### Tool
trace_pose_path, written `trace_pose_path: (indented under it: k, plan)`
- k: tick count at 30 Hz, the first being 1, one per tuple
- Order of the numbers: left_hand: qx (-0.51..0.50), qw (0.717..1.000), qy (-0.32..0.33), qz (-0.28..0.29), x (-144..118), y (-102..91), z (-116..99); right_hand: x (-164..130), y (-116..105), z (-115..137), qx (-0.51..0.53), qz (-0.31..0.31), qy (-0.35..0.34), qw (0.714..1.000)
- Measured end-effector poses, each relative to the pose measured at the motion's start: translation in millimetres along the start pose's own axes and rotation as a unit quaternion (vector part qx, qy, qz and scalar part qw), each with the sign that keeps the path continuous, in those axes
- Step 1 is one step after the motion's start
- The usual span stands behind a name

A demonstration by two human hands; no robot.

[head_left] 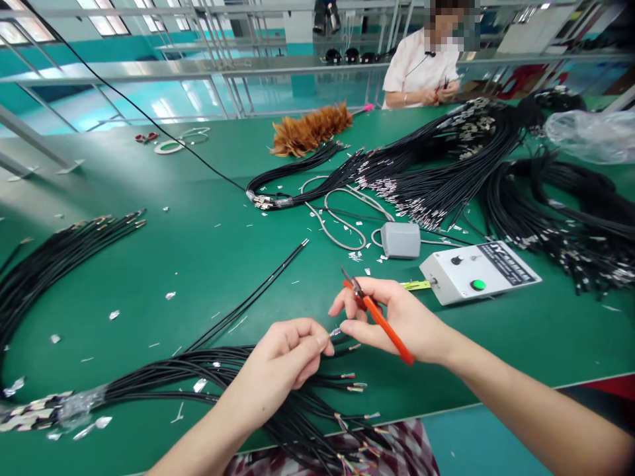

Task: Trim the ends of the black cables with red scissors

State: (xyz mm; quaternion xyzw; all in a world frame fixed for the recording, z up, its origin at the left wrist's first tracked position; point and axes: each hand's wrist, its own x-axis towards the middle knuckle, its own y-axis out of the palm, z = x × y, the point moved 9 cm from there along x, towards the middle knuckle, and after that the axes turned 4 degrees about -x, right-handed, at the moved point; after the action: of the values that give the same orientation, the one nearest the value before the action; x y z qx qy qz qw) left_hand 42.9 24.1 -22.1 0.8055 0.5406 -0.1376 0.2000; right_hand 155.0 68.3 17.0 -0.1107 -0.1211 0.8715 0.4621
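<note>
My left hand [292,350] is closed in a pinch on the end of a black cable, whose bared, silvery tip [336,332] pokes out past the fingers. Close beside it, my right hand [387,317] holds small cutters with orange handles [384,327], their dark jaws pointing up and left. The right thumb is by the cable tip; whether it touches cannot be made out. Under the left hand lies a bundle of black cables [173,373], several with coloured wires fanned out at the near table edge. Two separate cables [258,291] stretch away toward the table's middle.
On the green table [198,251] stand a white box with a green button [483,271] and a grey block [401,239]. Large black cable heaps [436,165] fill the right. A brown feather duster [312,129] lies behind. A person [421,66] sits across. Foil scraps are scattered about.
</note>
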Motion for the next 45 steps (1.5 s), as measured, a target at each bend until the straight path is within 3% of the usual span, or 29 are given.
trace_pose_path:
  k: [3,7,10,14,16,18,20,21,22,24,26,27,29,31,33,34,36,39,45]
  plan:
    - [0.009,1.000,-0.006,0.009,-0.1,4.1,0.2,0.4,1.8,22.1,-0.152,0.027,-0.074,0.985]
    - [0.001,0.999,-0.002,0.034,1.9,12.0,-2.9,-6.8,17.0,50.3,-0.374,0.073,-0.208,0.901]
    - [0.013,0.997,-0.013,0.072,4.5,19.6,1.4,-14.0,34.7,55.3,-0.454,0.126,-0.252,0.845]
    - [0.052,0.993,-0.028,0.104,6.4,26.0,7.9,-19.1,49.2,52.1,-0.491,0.179,-0.261,0.812]
    - [0.074,0.991,-0.011,0.113,4.5,28.2,5.6,-18.7,48.4,47.9,-0.461,0.195,-0.251,0.829]
    - [0.112,0.988,0.027,0.104,-0.4,27.2,1.0,-13.4,40.0,36.0,-0.362,0.198,-0.193,0.890]
    - [0.179,0.978,0.069,0.076,-8.1,22.8,-1.9,-8.5,33.7,10.7,-0.171,0.205,-0.077,0.961]
    - [0.223,0.968,0.098,0.060,-12.8,20.7,-3.5,-8.7,35.5,-4.5,-0.052,0.210,-0.012,0.976]
    - [0.266,0.953,0.136,0.045,-18.0,19.7,-6.3,-11.1,41.0,-18.8,0.070,0.213,0.049,0.973]
    - [0.333,0.909,0.251,0.002,-31.2,18.7,-18.8,-18.6,57.1,-38.3,0.273,0.203,0.133,0.931]
    - [0.354,0.856,0.366,-0.086,-46.3,11.9,-35.5,-26.4,71.2,-46.5,0.390,0.182,0.177,0.885]
    - [0.347,0.843,0.390,-0.132,-50.2,5.7,-40.9,-29.5,75.4,-45.7,0.419,0.179,0.184,0.871]
    - [0.296,0.861,0.365,-0.194,-45.8,-8.7,-43.3,-29.6,70.8,-35.3,0.424,0.178,0.159,0.874]
    - [0.207,0.916,0.289,-0.186,-30.2,-16.1,-36.3,-18.7,43.6,-21.5,0.360,0.138,0.090,0.918]
    - [0.111,0.956,0.224,-0.152,-16.6,-15.5,-28.3,-2.9,-2.3,-15.7,0.228,0.012,0.028,0.973]
    - [0.071,0.966,0.204,-0.141,-12.1,-14.5,-25.7,2.4,-25.4,-17.0,0.147,-0.064,0.021,0.987]
    - [0.019,0.975,0.179,-0.131,-6.4,-13.1,-22.3,6.7,-55.4,-22.1,-0.004,-0.177,0.031,0.984]
    - [-0.001,0.978,0.161,-0.131,-3.3,-12.0,-20.2,7.3,-54.0,-29.3,-0.092,-0.209,0.031,0.973]
    - [0.082,0.966,0.180,-0.164,-3.6,-10.1,-25.4,-5.5,-15.5,-18.3,0.068,-0.142,-0.003,0.988]
